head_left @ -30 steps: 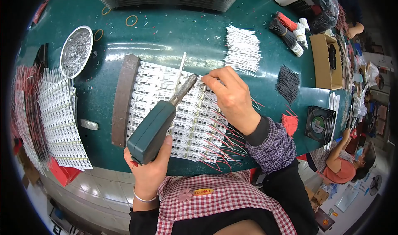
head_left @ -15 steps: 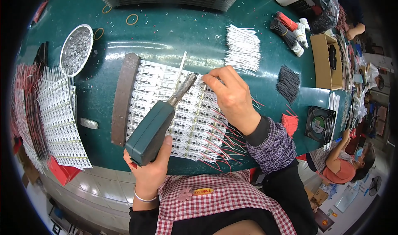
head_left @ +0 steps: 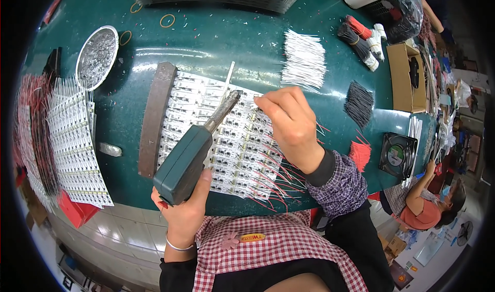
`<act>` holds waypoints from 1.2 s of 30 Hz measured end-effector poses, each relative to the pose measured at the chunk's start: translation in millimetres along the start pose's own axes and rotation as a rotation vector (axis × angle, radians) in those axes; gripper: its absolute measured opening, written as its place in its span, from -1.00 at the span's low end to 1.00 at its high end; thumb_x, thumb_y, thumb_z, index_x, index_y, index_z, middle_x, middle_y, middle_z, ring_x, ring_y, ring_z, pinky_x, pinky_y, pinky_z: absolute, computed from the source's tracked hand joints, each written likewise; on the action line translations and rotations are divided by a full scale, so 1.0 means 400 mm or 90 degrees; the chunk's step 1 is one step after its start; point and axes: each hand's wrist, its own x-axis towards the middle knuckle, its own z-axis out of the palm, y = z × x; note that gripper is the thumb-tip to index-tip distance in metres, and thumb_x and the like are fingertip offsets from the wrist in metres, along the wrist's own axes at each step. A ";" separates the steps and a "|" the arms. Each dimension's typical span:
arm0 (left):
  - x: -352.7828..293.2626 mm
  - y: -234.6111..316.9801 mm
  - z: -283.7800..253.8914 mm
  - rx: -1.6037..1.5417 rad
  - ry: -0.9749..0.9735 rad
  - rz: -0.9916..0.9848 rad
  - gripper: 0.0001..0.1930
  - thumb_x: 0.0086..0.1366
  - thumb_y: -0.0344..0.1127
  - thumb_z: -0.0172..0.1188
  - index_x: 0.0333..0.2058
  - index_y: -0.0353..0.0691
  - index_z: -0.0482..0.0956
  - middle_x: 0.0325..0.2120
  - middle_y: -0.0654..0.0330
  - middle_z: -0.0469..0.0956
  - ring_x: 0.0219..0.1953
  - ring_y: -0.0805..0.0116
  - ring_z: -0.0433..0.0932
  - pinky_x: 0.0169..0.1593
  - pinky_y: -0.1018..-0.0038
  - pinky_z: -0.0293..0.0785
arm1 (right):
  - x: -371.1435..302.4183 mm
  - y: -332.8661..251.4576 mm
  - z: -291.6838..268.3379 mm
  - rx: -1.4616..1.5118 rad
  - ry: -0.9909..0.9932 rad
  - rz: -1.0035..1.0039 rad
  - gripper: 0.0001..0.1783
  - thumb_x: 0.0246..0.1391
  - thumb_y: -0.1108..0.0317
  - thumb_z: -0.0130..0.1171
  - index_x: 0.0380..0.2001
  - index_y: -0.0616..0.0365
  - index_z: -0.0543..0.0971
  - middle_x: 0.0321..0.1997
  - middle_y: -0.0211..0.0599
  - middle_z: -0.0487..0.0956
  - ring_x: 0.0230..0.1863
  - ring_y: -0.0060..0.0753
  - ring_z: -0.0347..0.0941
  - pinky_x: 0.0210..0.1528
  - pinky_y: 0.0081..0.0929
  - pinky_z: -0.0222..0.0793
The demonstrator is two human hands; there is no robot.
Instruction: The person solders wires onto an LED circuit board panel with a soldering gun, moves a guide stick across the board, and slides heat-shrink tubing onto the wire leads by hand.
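My left hand (head_left: 181,217) is wrapped round a dark green soldering gun (head_left: 183,163), whose metal tip points up and right over a white panel of small circuit boards (head_left: 227,160). Close to the tip, at the panel's upper right corner, my right hand (head_left: 296,129) has thumb and forefinger pinched; what is between them is too small to name. Red and white wires (head_left: 276,181) stick out along the panel's right edge. A thin white stick (head_left: 230,76) lies across the panel's top edge, partly behind the tip. Along its left edge runs a brown bar (head_left: 155,124).
A bowl of metal scraps (head_left: 98,57) and wired board panels (head_left: 77,147) are at left. White wires (head_left: 304,60), black wires (head_left: 358,104) and red wires (head_left: 360,155) lie at right, near a fan (head_left: 397,155) and a cardboard box (head_left: 405,80). Another person (head_left: 423,209) sits far right.
The soldering gun has shifted slightly left, so its tip is farther from my right fingertips. My right hand has moved a little to the right, still pinched.
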 end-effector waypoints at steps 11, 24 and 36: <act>-0.019 -0.002 -0.012 0.031 -0.033 0.031 -0.72 0.07 -0.56 0.35 -0.19 -0.41 0.61 -0.35 0.19 0.64 -0.42 0.54 0.55 -0.36 0.61 0.45 | -0.018 -0.004 0.005 0.043 -0.049 0.028 -0.68 -0.22 0.59 0.16 -0.27 0.26 0.55 -0.27 -0.26 0.51 -0.23 -0.25 0.43 -0.29 -0.42 0.45; -0.024 -0.004 -0.016 0.049 -0.035 0.006 -0.72 0.06 -0.53 0.37 -0.20 -0.38 0.61 -0.34 0.21 0.64 -0.35 0.50 0.57 -0.26 0.58 0.48 | -0.023 0.003 0.015 0.072 -0.041 0.043 -0.72 -0.21 0.61 0.17 -0.30 0.26 0.56 -0.28 -0.23 0.50 -0.23 -0.21 0.44 -0.29 -0.40 0.45; -0.014 0.002 -0.010 0.084 -0.028 0.083 -0.82 0.04 -0.48 0.40 -0.37 -0.39 0.61 -0.48 0.19 0.60 -0.51 0.49 0.53 -0.38 0.54 0.43 | -0.024 0.005 0.015 0.066 -0.050 0.034 -0.72 -0.20 0.59 0.16 -0.29 0.25 0.55 -0.27 -0.23 0.50 -0.23 -0.21 0.44 -0.28 -0.40 0.45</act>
